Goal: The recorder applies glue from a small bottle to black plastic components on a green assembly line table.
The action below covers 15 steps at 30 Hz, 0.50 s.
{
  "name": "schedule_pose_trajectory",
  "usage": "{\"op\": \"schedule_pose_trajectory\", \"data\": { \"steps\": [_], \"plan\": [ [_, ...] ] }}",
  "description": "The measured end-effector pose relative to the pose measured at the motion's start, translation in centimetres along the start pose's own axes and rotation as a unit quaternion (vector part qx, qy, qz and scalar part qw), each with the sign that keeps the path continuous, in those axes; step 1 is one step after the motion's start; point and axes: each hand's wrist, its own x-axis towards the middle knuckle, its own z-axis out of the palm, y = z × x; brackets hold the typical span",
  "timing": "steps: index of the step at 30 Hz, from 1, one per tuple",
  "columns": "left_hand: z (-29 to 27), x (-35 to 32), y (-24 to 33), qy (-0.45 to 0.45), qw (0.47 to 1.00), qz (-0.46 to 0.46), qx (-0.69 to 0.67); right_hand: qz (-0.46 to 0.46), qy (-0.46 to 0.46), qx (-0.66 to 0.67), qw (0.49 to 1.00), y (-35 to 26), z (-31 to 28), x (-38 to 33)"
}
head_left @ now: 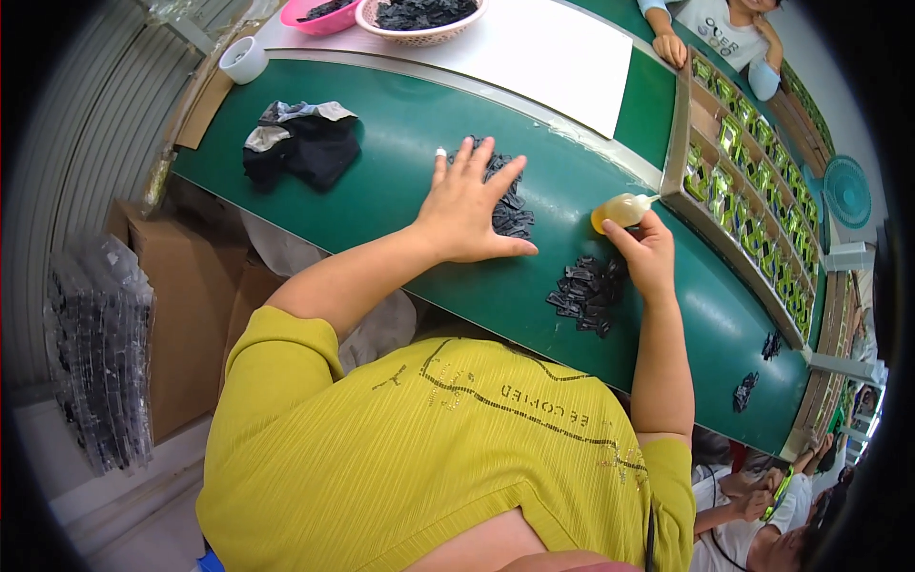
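Note:
My left hand [470, 208] lies flat, palm down and fingers spread, on a pile of small black parts [512, 217] on the green work surface [381, 200]. My right hand [650, 255] grips a small yellow squeeze bottle [618, 211], whose white nozzle points right toward a long grey rack [679, 143]. A second pile of black parts [586, 291] lies just below and left of my right hand.
A dark cloth [303, 148] lies at the left of the surface, with a white cup [245, 59] beyond it. Two baskets of black parts [419, 17] and a white sheet [562, 52] sit at the back. The rack holds several green packets [739, 153]. Another person [724, 29] sits opposite.

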Motion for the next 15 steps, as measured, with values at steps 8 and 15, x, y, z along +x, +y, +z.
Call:
{"op": "schedule_pose_trajectory", "data": {
  "steps": [8, 15],
  "plan": [
    [3.0, 2.4, 0.4, 0.033, 0.991, 0.113, 0.062, 0.010, 0.060, 0.086, 0.994, 1.5, -3.6, -2.7],
    [2.1, 6.1, -1.6, 0.091, 0.984, 0.103, 0.114, -0.004, 0.067, 0.091, 0.994, 2.5, -4.0, -2.7]
  ]
}}
